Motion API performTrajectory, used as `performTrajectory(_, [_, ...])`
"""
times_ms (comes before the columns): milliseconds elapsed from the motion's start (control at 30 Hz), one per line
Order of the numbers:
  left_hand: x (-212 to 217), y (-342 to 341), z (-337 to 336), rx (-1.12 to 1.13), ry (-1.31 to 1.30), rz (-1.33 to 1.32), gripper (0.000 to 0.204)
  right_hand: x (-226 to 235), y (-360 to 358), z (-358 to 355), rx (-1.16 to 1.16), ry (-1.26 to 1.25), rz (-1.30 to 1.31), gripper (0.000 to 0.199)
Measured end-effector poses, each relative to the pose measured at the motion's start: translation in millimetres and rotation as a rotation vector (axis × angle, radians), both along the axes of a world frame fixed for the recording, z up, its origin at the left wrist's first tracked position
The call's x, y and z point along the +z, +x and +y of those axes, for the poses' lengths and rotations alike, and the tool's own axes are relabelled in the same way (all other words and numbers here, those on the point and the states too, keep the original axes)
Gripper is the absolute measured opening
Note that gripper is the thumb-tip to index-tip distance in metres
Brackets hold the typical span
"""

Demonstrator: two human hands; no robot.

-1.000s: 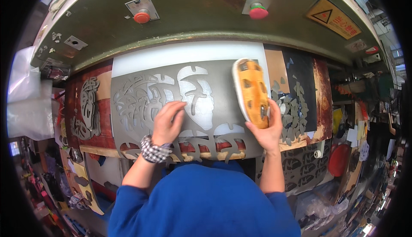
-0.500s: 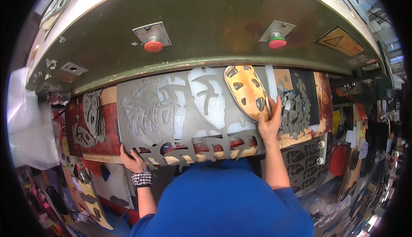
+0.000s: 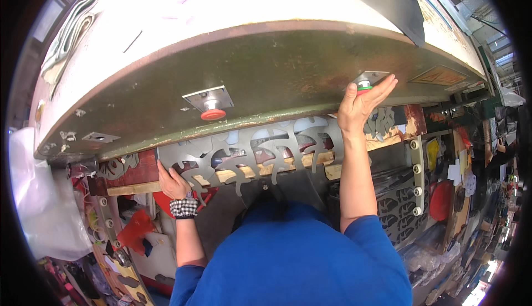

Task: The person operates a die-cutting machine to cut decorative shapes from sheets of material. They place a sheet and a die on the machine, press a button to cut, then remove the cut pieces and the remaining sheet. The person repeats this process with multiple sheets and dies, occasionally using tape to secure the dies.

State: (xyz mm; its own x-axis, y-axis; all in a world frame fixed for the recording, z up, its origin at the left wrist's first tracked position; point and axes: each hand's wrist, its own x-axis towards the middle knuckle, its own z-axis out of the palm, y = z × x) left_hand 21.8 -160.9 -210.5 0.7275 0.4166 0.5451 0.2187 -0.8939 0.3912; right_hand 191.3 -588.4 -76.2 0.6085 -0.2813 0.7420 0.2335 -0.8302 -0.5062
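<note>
My right hand (image 3: 361,104) is raised to the front of the green machine beam (image 3: 288,68). Its fingers are stretched and its thumb stands apart, with the palm against a push button (image 3: 363,90) that shows green and red past the hand. My left hand (image 3: 173,183) touches the left edge of a grey sheet (image 3: 334,134), thumb and forefinger apart. Sole-shaped cutouts pierce the sheet, and its ragged front edge hangs toward me. The beam covers the sheet's rear part; the yellow sole-shaped cutting die is out of sight.
Another red push button (image 3: 213,114) sits left of centre on the beam. Grey cut pieces lie at the left (image 3: 119,166) and more scraps (image 3: 381,122) at the right. A wooden board edge (image 3: 133,188) runs along the front. Clear plastic sheeting (image 3: 47,195) hangs at the far left.
My right hand has left the yellow die and moved up to the right push button. The beam now covers the die and more of the sheet. My left hand stays by the sheet's edge.
</note>
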Motion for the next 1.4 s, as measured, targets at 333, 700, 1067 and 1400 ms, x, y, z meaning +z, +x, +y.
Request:
performTrajectory(333, [-3,4,8,0.009,-0.017,0.024,0.043,-50,-55,-56,-0.056,-0.015,0.191,0.093])
performTrajectory(700, [-17,-11,30,0.043,-0.23,0.101,0.037,-128,-102,-89,-0.103,0.22,0.649,0.042])
performTrajectory(1067, [-2,-100,25,0.244,-0.392,0.045,0.044,-80,-170,-90,-0.012,-0.054,0.224,0.045])
performTrajectory(1400, [59,-72,-253,-0.866,-0.149,0.204,0.065,-61,-206,-33,0.206,-0.179,0.606,0.106])
